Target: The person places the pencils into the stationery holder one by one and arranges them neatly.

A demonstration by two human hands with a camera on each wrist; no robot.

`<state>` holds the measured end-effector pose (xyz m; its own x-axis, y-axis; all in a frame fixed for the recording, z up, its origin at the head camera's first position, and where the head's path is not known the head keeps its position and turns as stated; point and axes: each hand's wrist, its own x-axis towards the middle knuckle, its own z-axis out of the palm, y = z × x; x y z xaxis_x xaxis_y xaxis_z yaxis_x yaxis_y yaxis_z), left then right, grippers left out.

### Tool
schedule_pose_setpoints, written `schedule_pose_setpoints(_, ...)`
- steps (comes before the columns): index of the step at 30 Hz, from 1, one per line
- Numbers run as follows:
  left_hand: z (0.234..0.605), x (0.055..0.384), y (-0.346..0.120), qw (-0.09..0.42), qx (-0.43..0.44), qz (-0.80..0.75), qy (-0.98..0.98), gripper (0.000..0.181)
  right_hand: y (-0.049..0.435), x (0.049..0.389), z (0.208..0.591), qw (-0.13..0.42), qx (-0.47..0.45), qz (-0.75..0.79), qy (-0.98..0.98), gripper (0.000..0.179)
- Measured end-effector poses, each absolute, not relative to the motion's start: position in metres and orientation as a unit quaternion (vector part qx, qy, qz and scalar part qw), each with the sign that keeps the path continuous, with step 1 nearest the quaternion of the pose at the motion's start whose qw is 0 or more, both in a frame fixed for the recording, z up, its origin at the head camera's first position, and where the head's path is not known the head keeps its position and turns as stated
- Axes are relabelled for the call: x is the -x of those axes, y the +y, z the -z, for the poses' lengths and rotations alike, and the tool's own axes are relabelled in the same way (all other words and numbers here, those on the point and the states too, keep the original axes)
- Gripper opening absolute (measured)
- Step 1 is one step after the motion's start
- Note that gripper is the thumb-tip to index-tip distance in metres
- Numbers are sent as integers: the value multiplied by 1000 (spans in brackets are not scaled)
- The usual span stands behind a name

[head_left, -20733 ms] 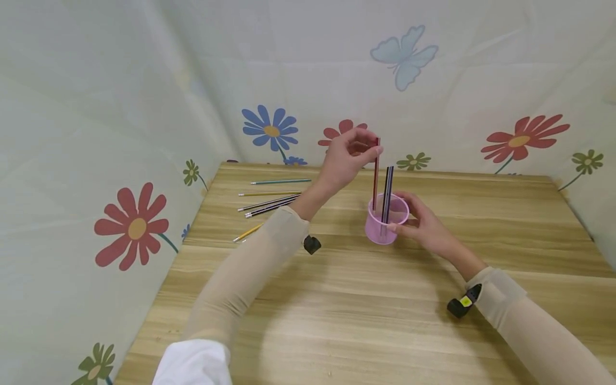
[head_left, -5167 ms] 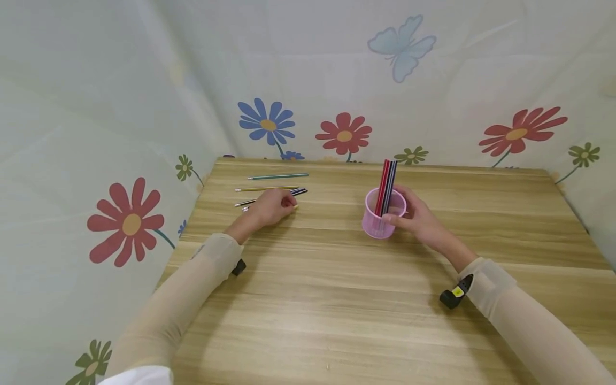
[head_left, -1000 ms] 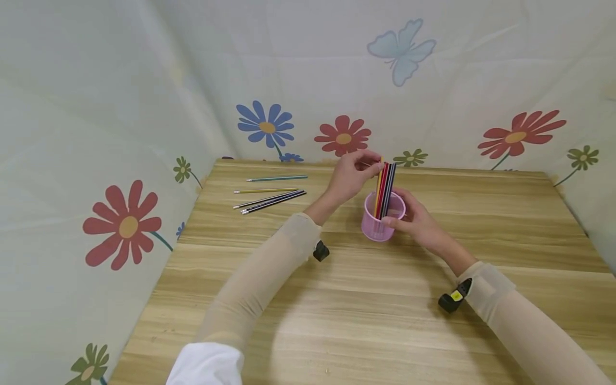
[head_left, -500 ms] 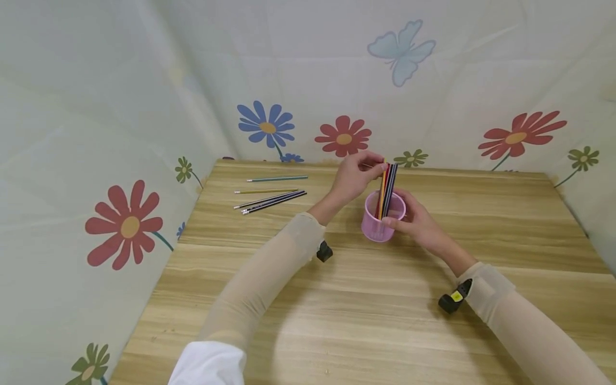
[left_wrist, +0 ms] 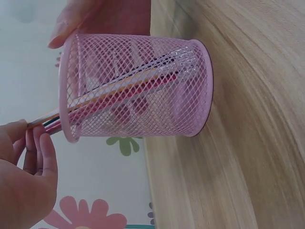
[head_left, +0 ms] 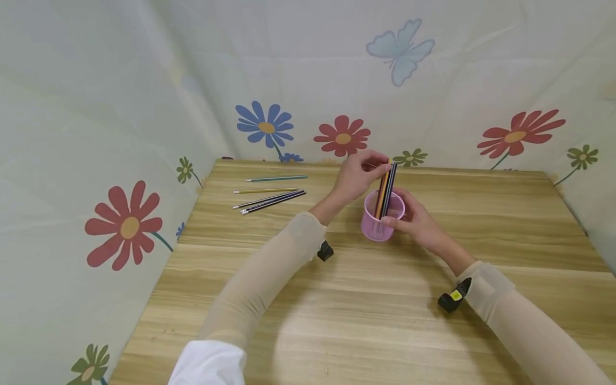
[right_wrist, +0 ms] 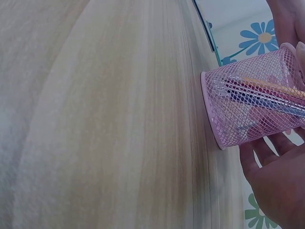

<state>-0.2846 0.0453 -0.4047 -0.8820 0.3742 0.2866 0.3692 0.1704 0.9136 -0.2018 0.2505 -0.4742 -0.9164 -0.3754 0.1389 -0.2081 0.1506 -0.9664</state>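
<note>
A pink mesh pencil cup (head_left: 372, 230) stands upright on the table, its far right side held by my right hand (head_left: 423, 223) with the thumb at the rim. Inside, red and dark pencils (head_left: 391, 187) lean together with their ends toward the upper right. My left hand (head_left: 353, 175) is above the cup, pinching the top of a yellow pencil (left_wrist: 119, 88) between thumb and fingers. That pencil's lower part is inside the cup, among the others. In the right wrist view, fingers (right_wrist: 267, 152) curl around the mesh.
At the left of the wooden table (head_left: 337, 321) lie a green pencil (head_left: 276, 178), another yellow pencil (head_left: 267, 191) and several dark pencils (head_left: 274, 202), white ends to the left. A flowered curtain (head_left: 298, 64) rises behind the table's back edge.
About five seconds ago my left hand was at the table pencils. Over the last second it has shifted slightly right, the yellow pencil's top moving across the red ones. My right hand keeps its hold.
</note>
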Motion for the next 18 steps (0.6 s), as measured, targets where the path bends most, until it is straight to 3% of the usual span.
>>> schedule_pose_setpoints(18,412,285,44,9,-240,-551,799,18,249,202,473,63,191,637,744,72)
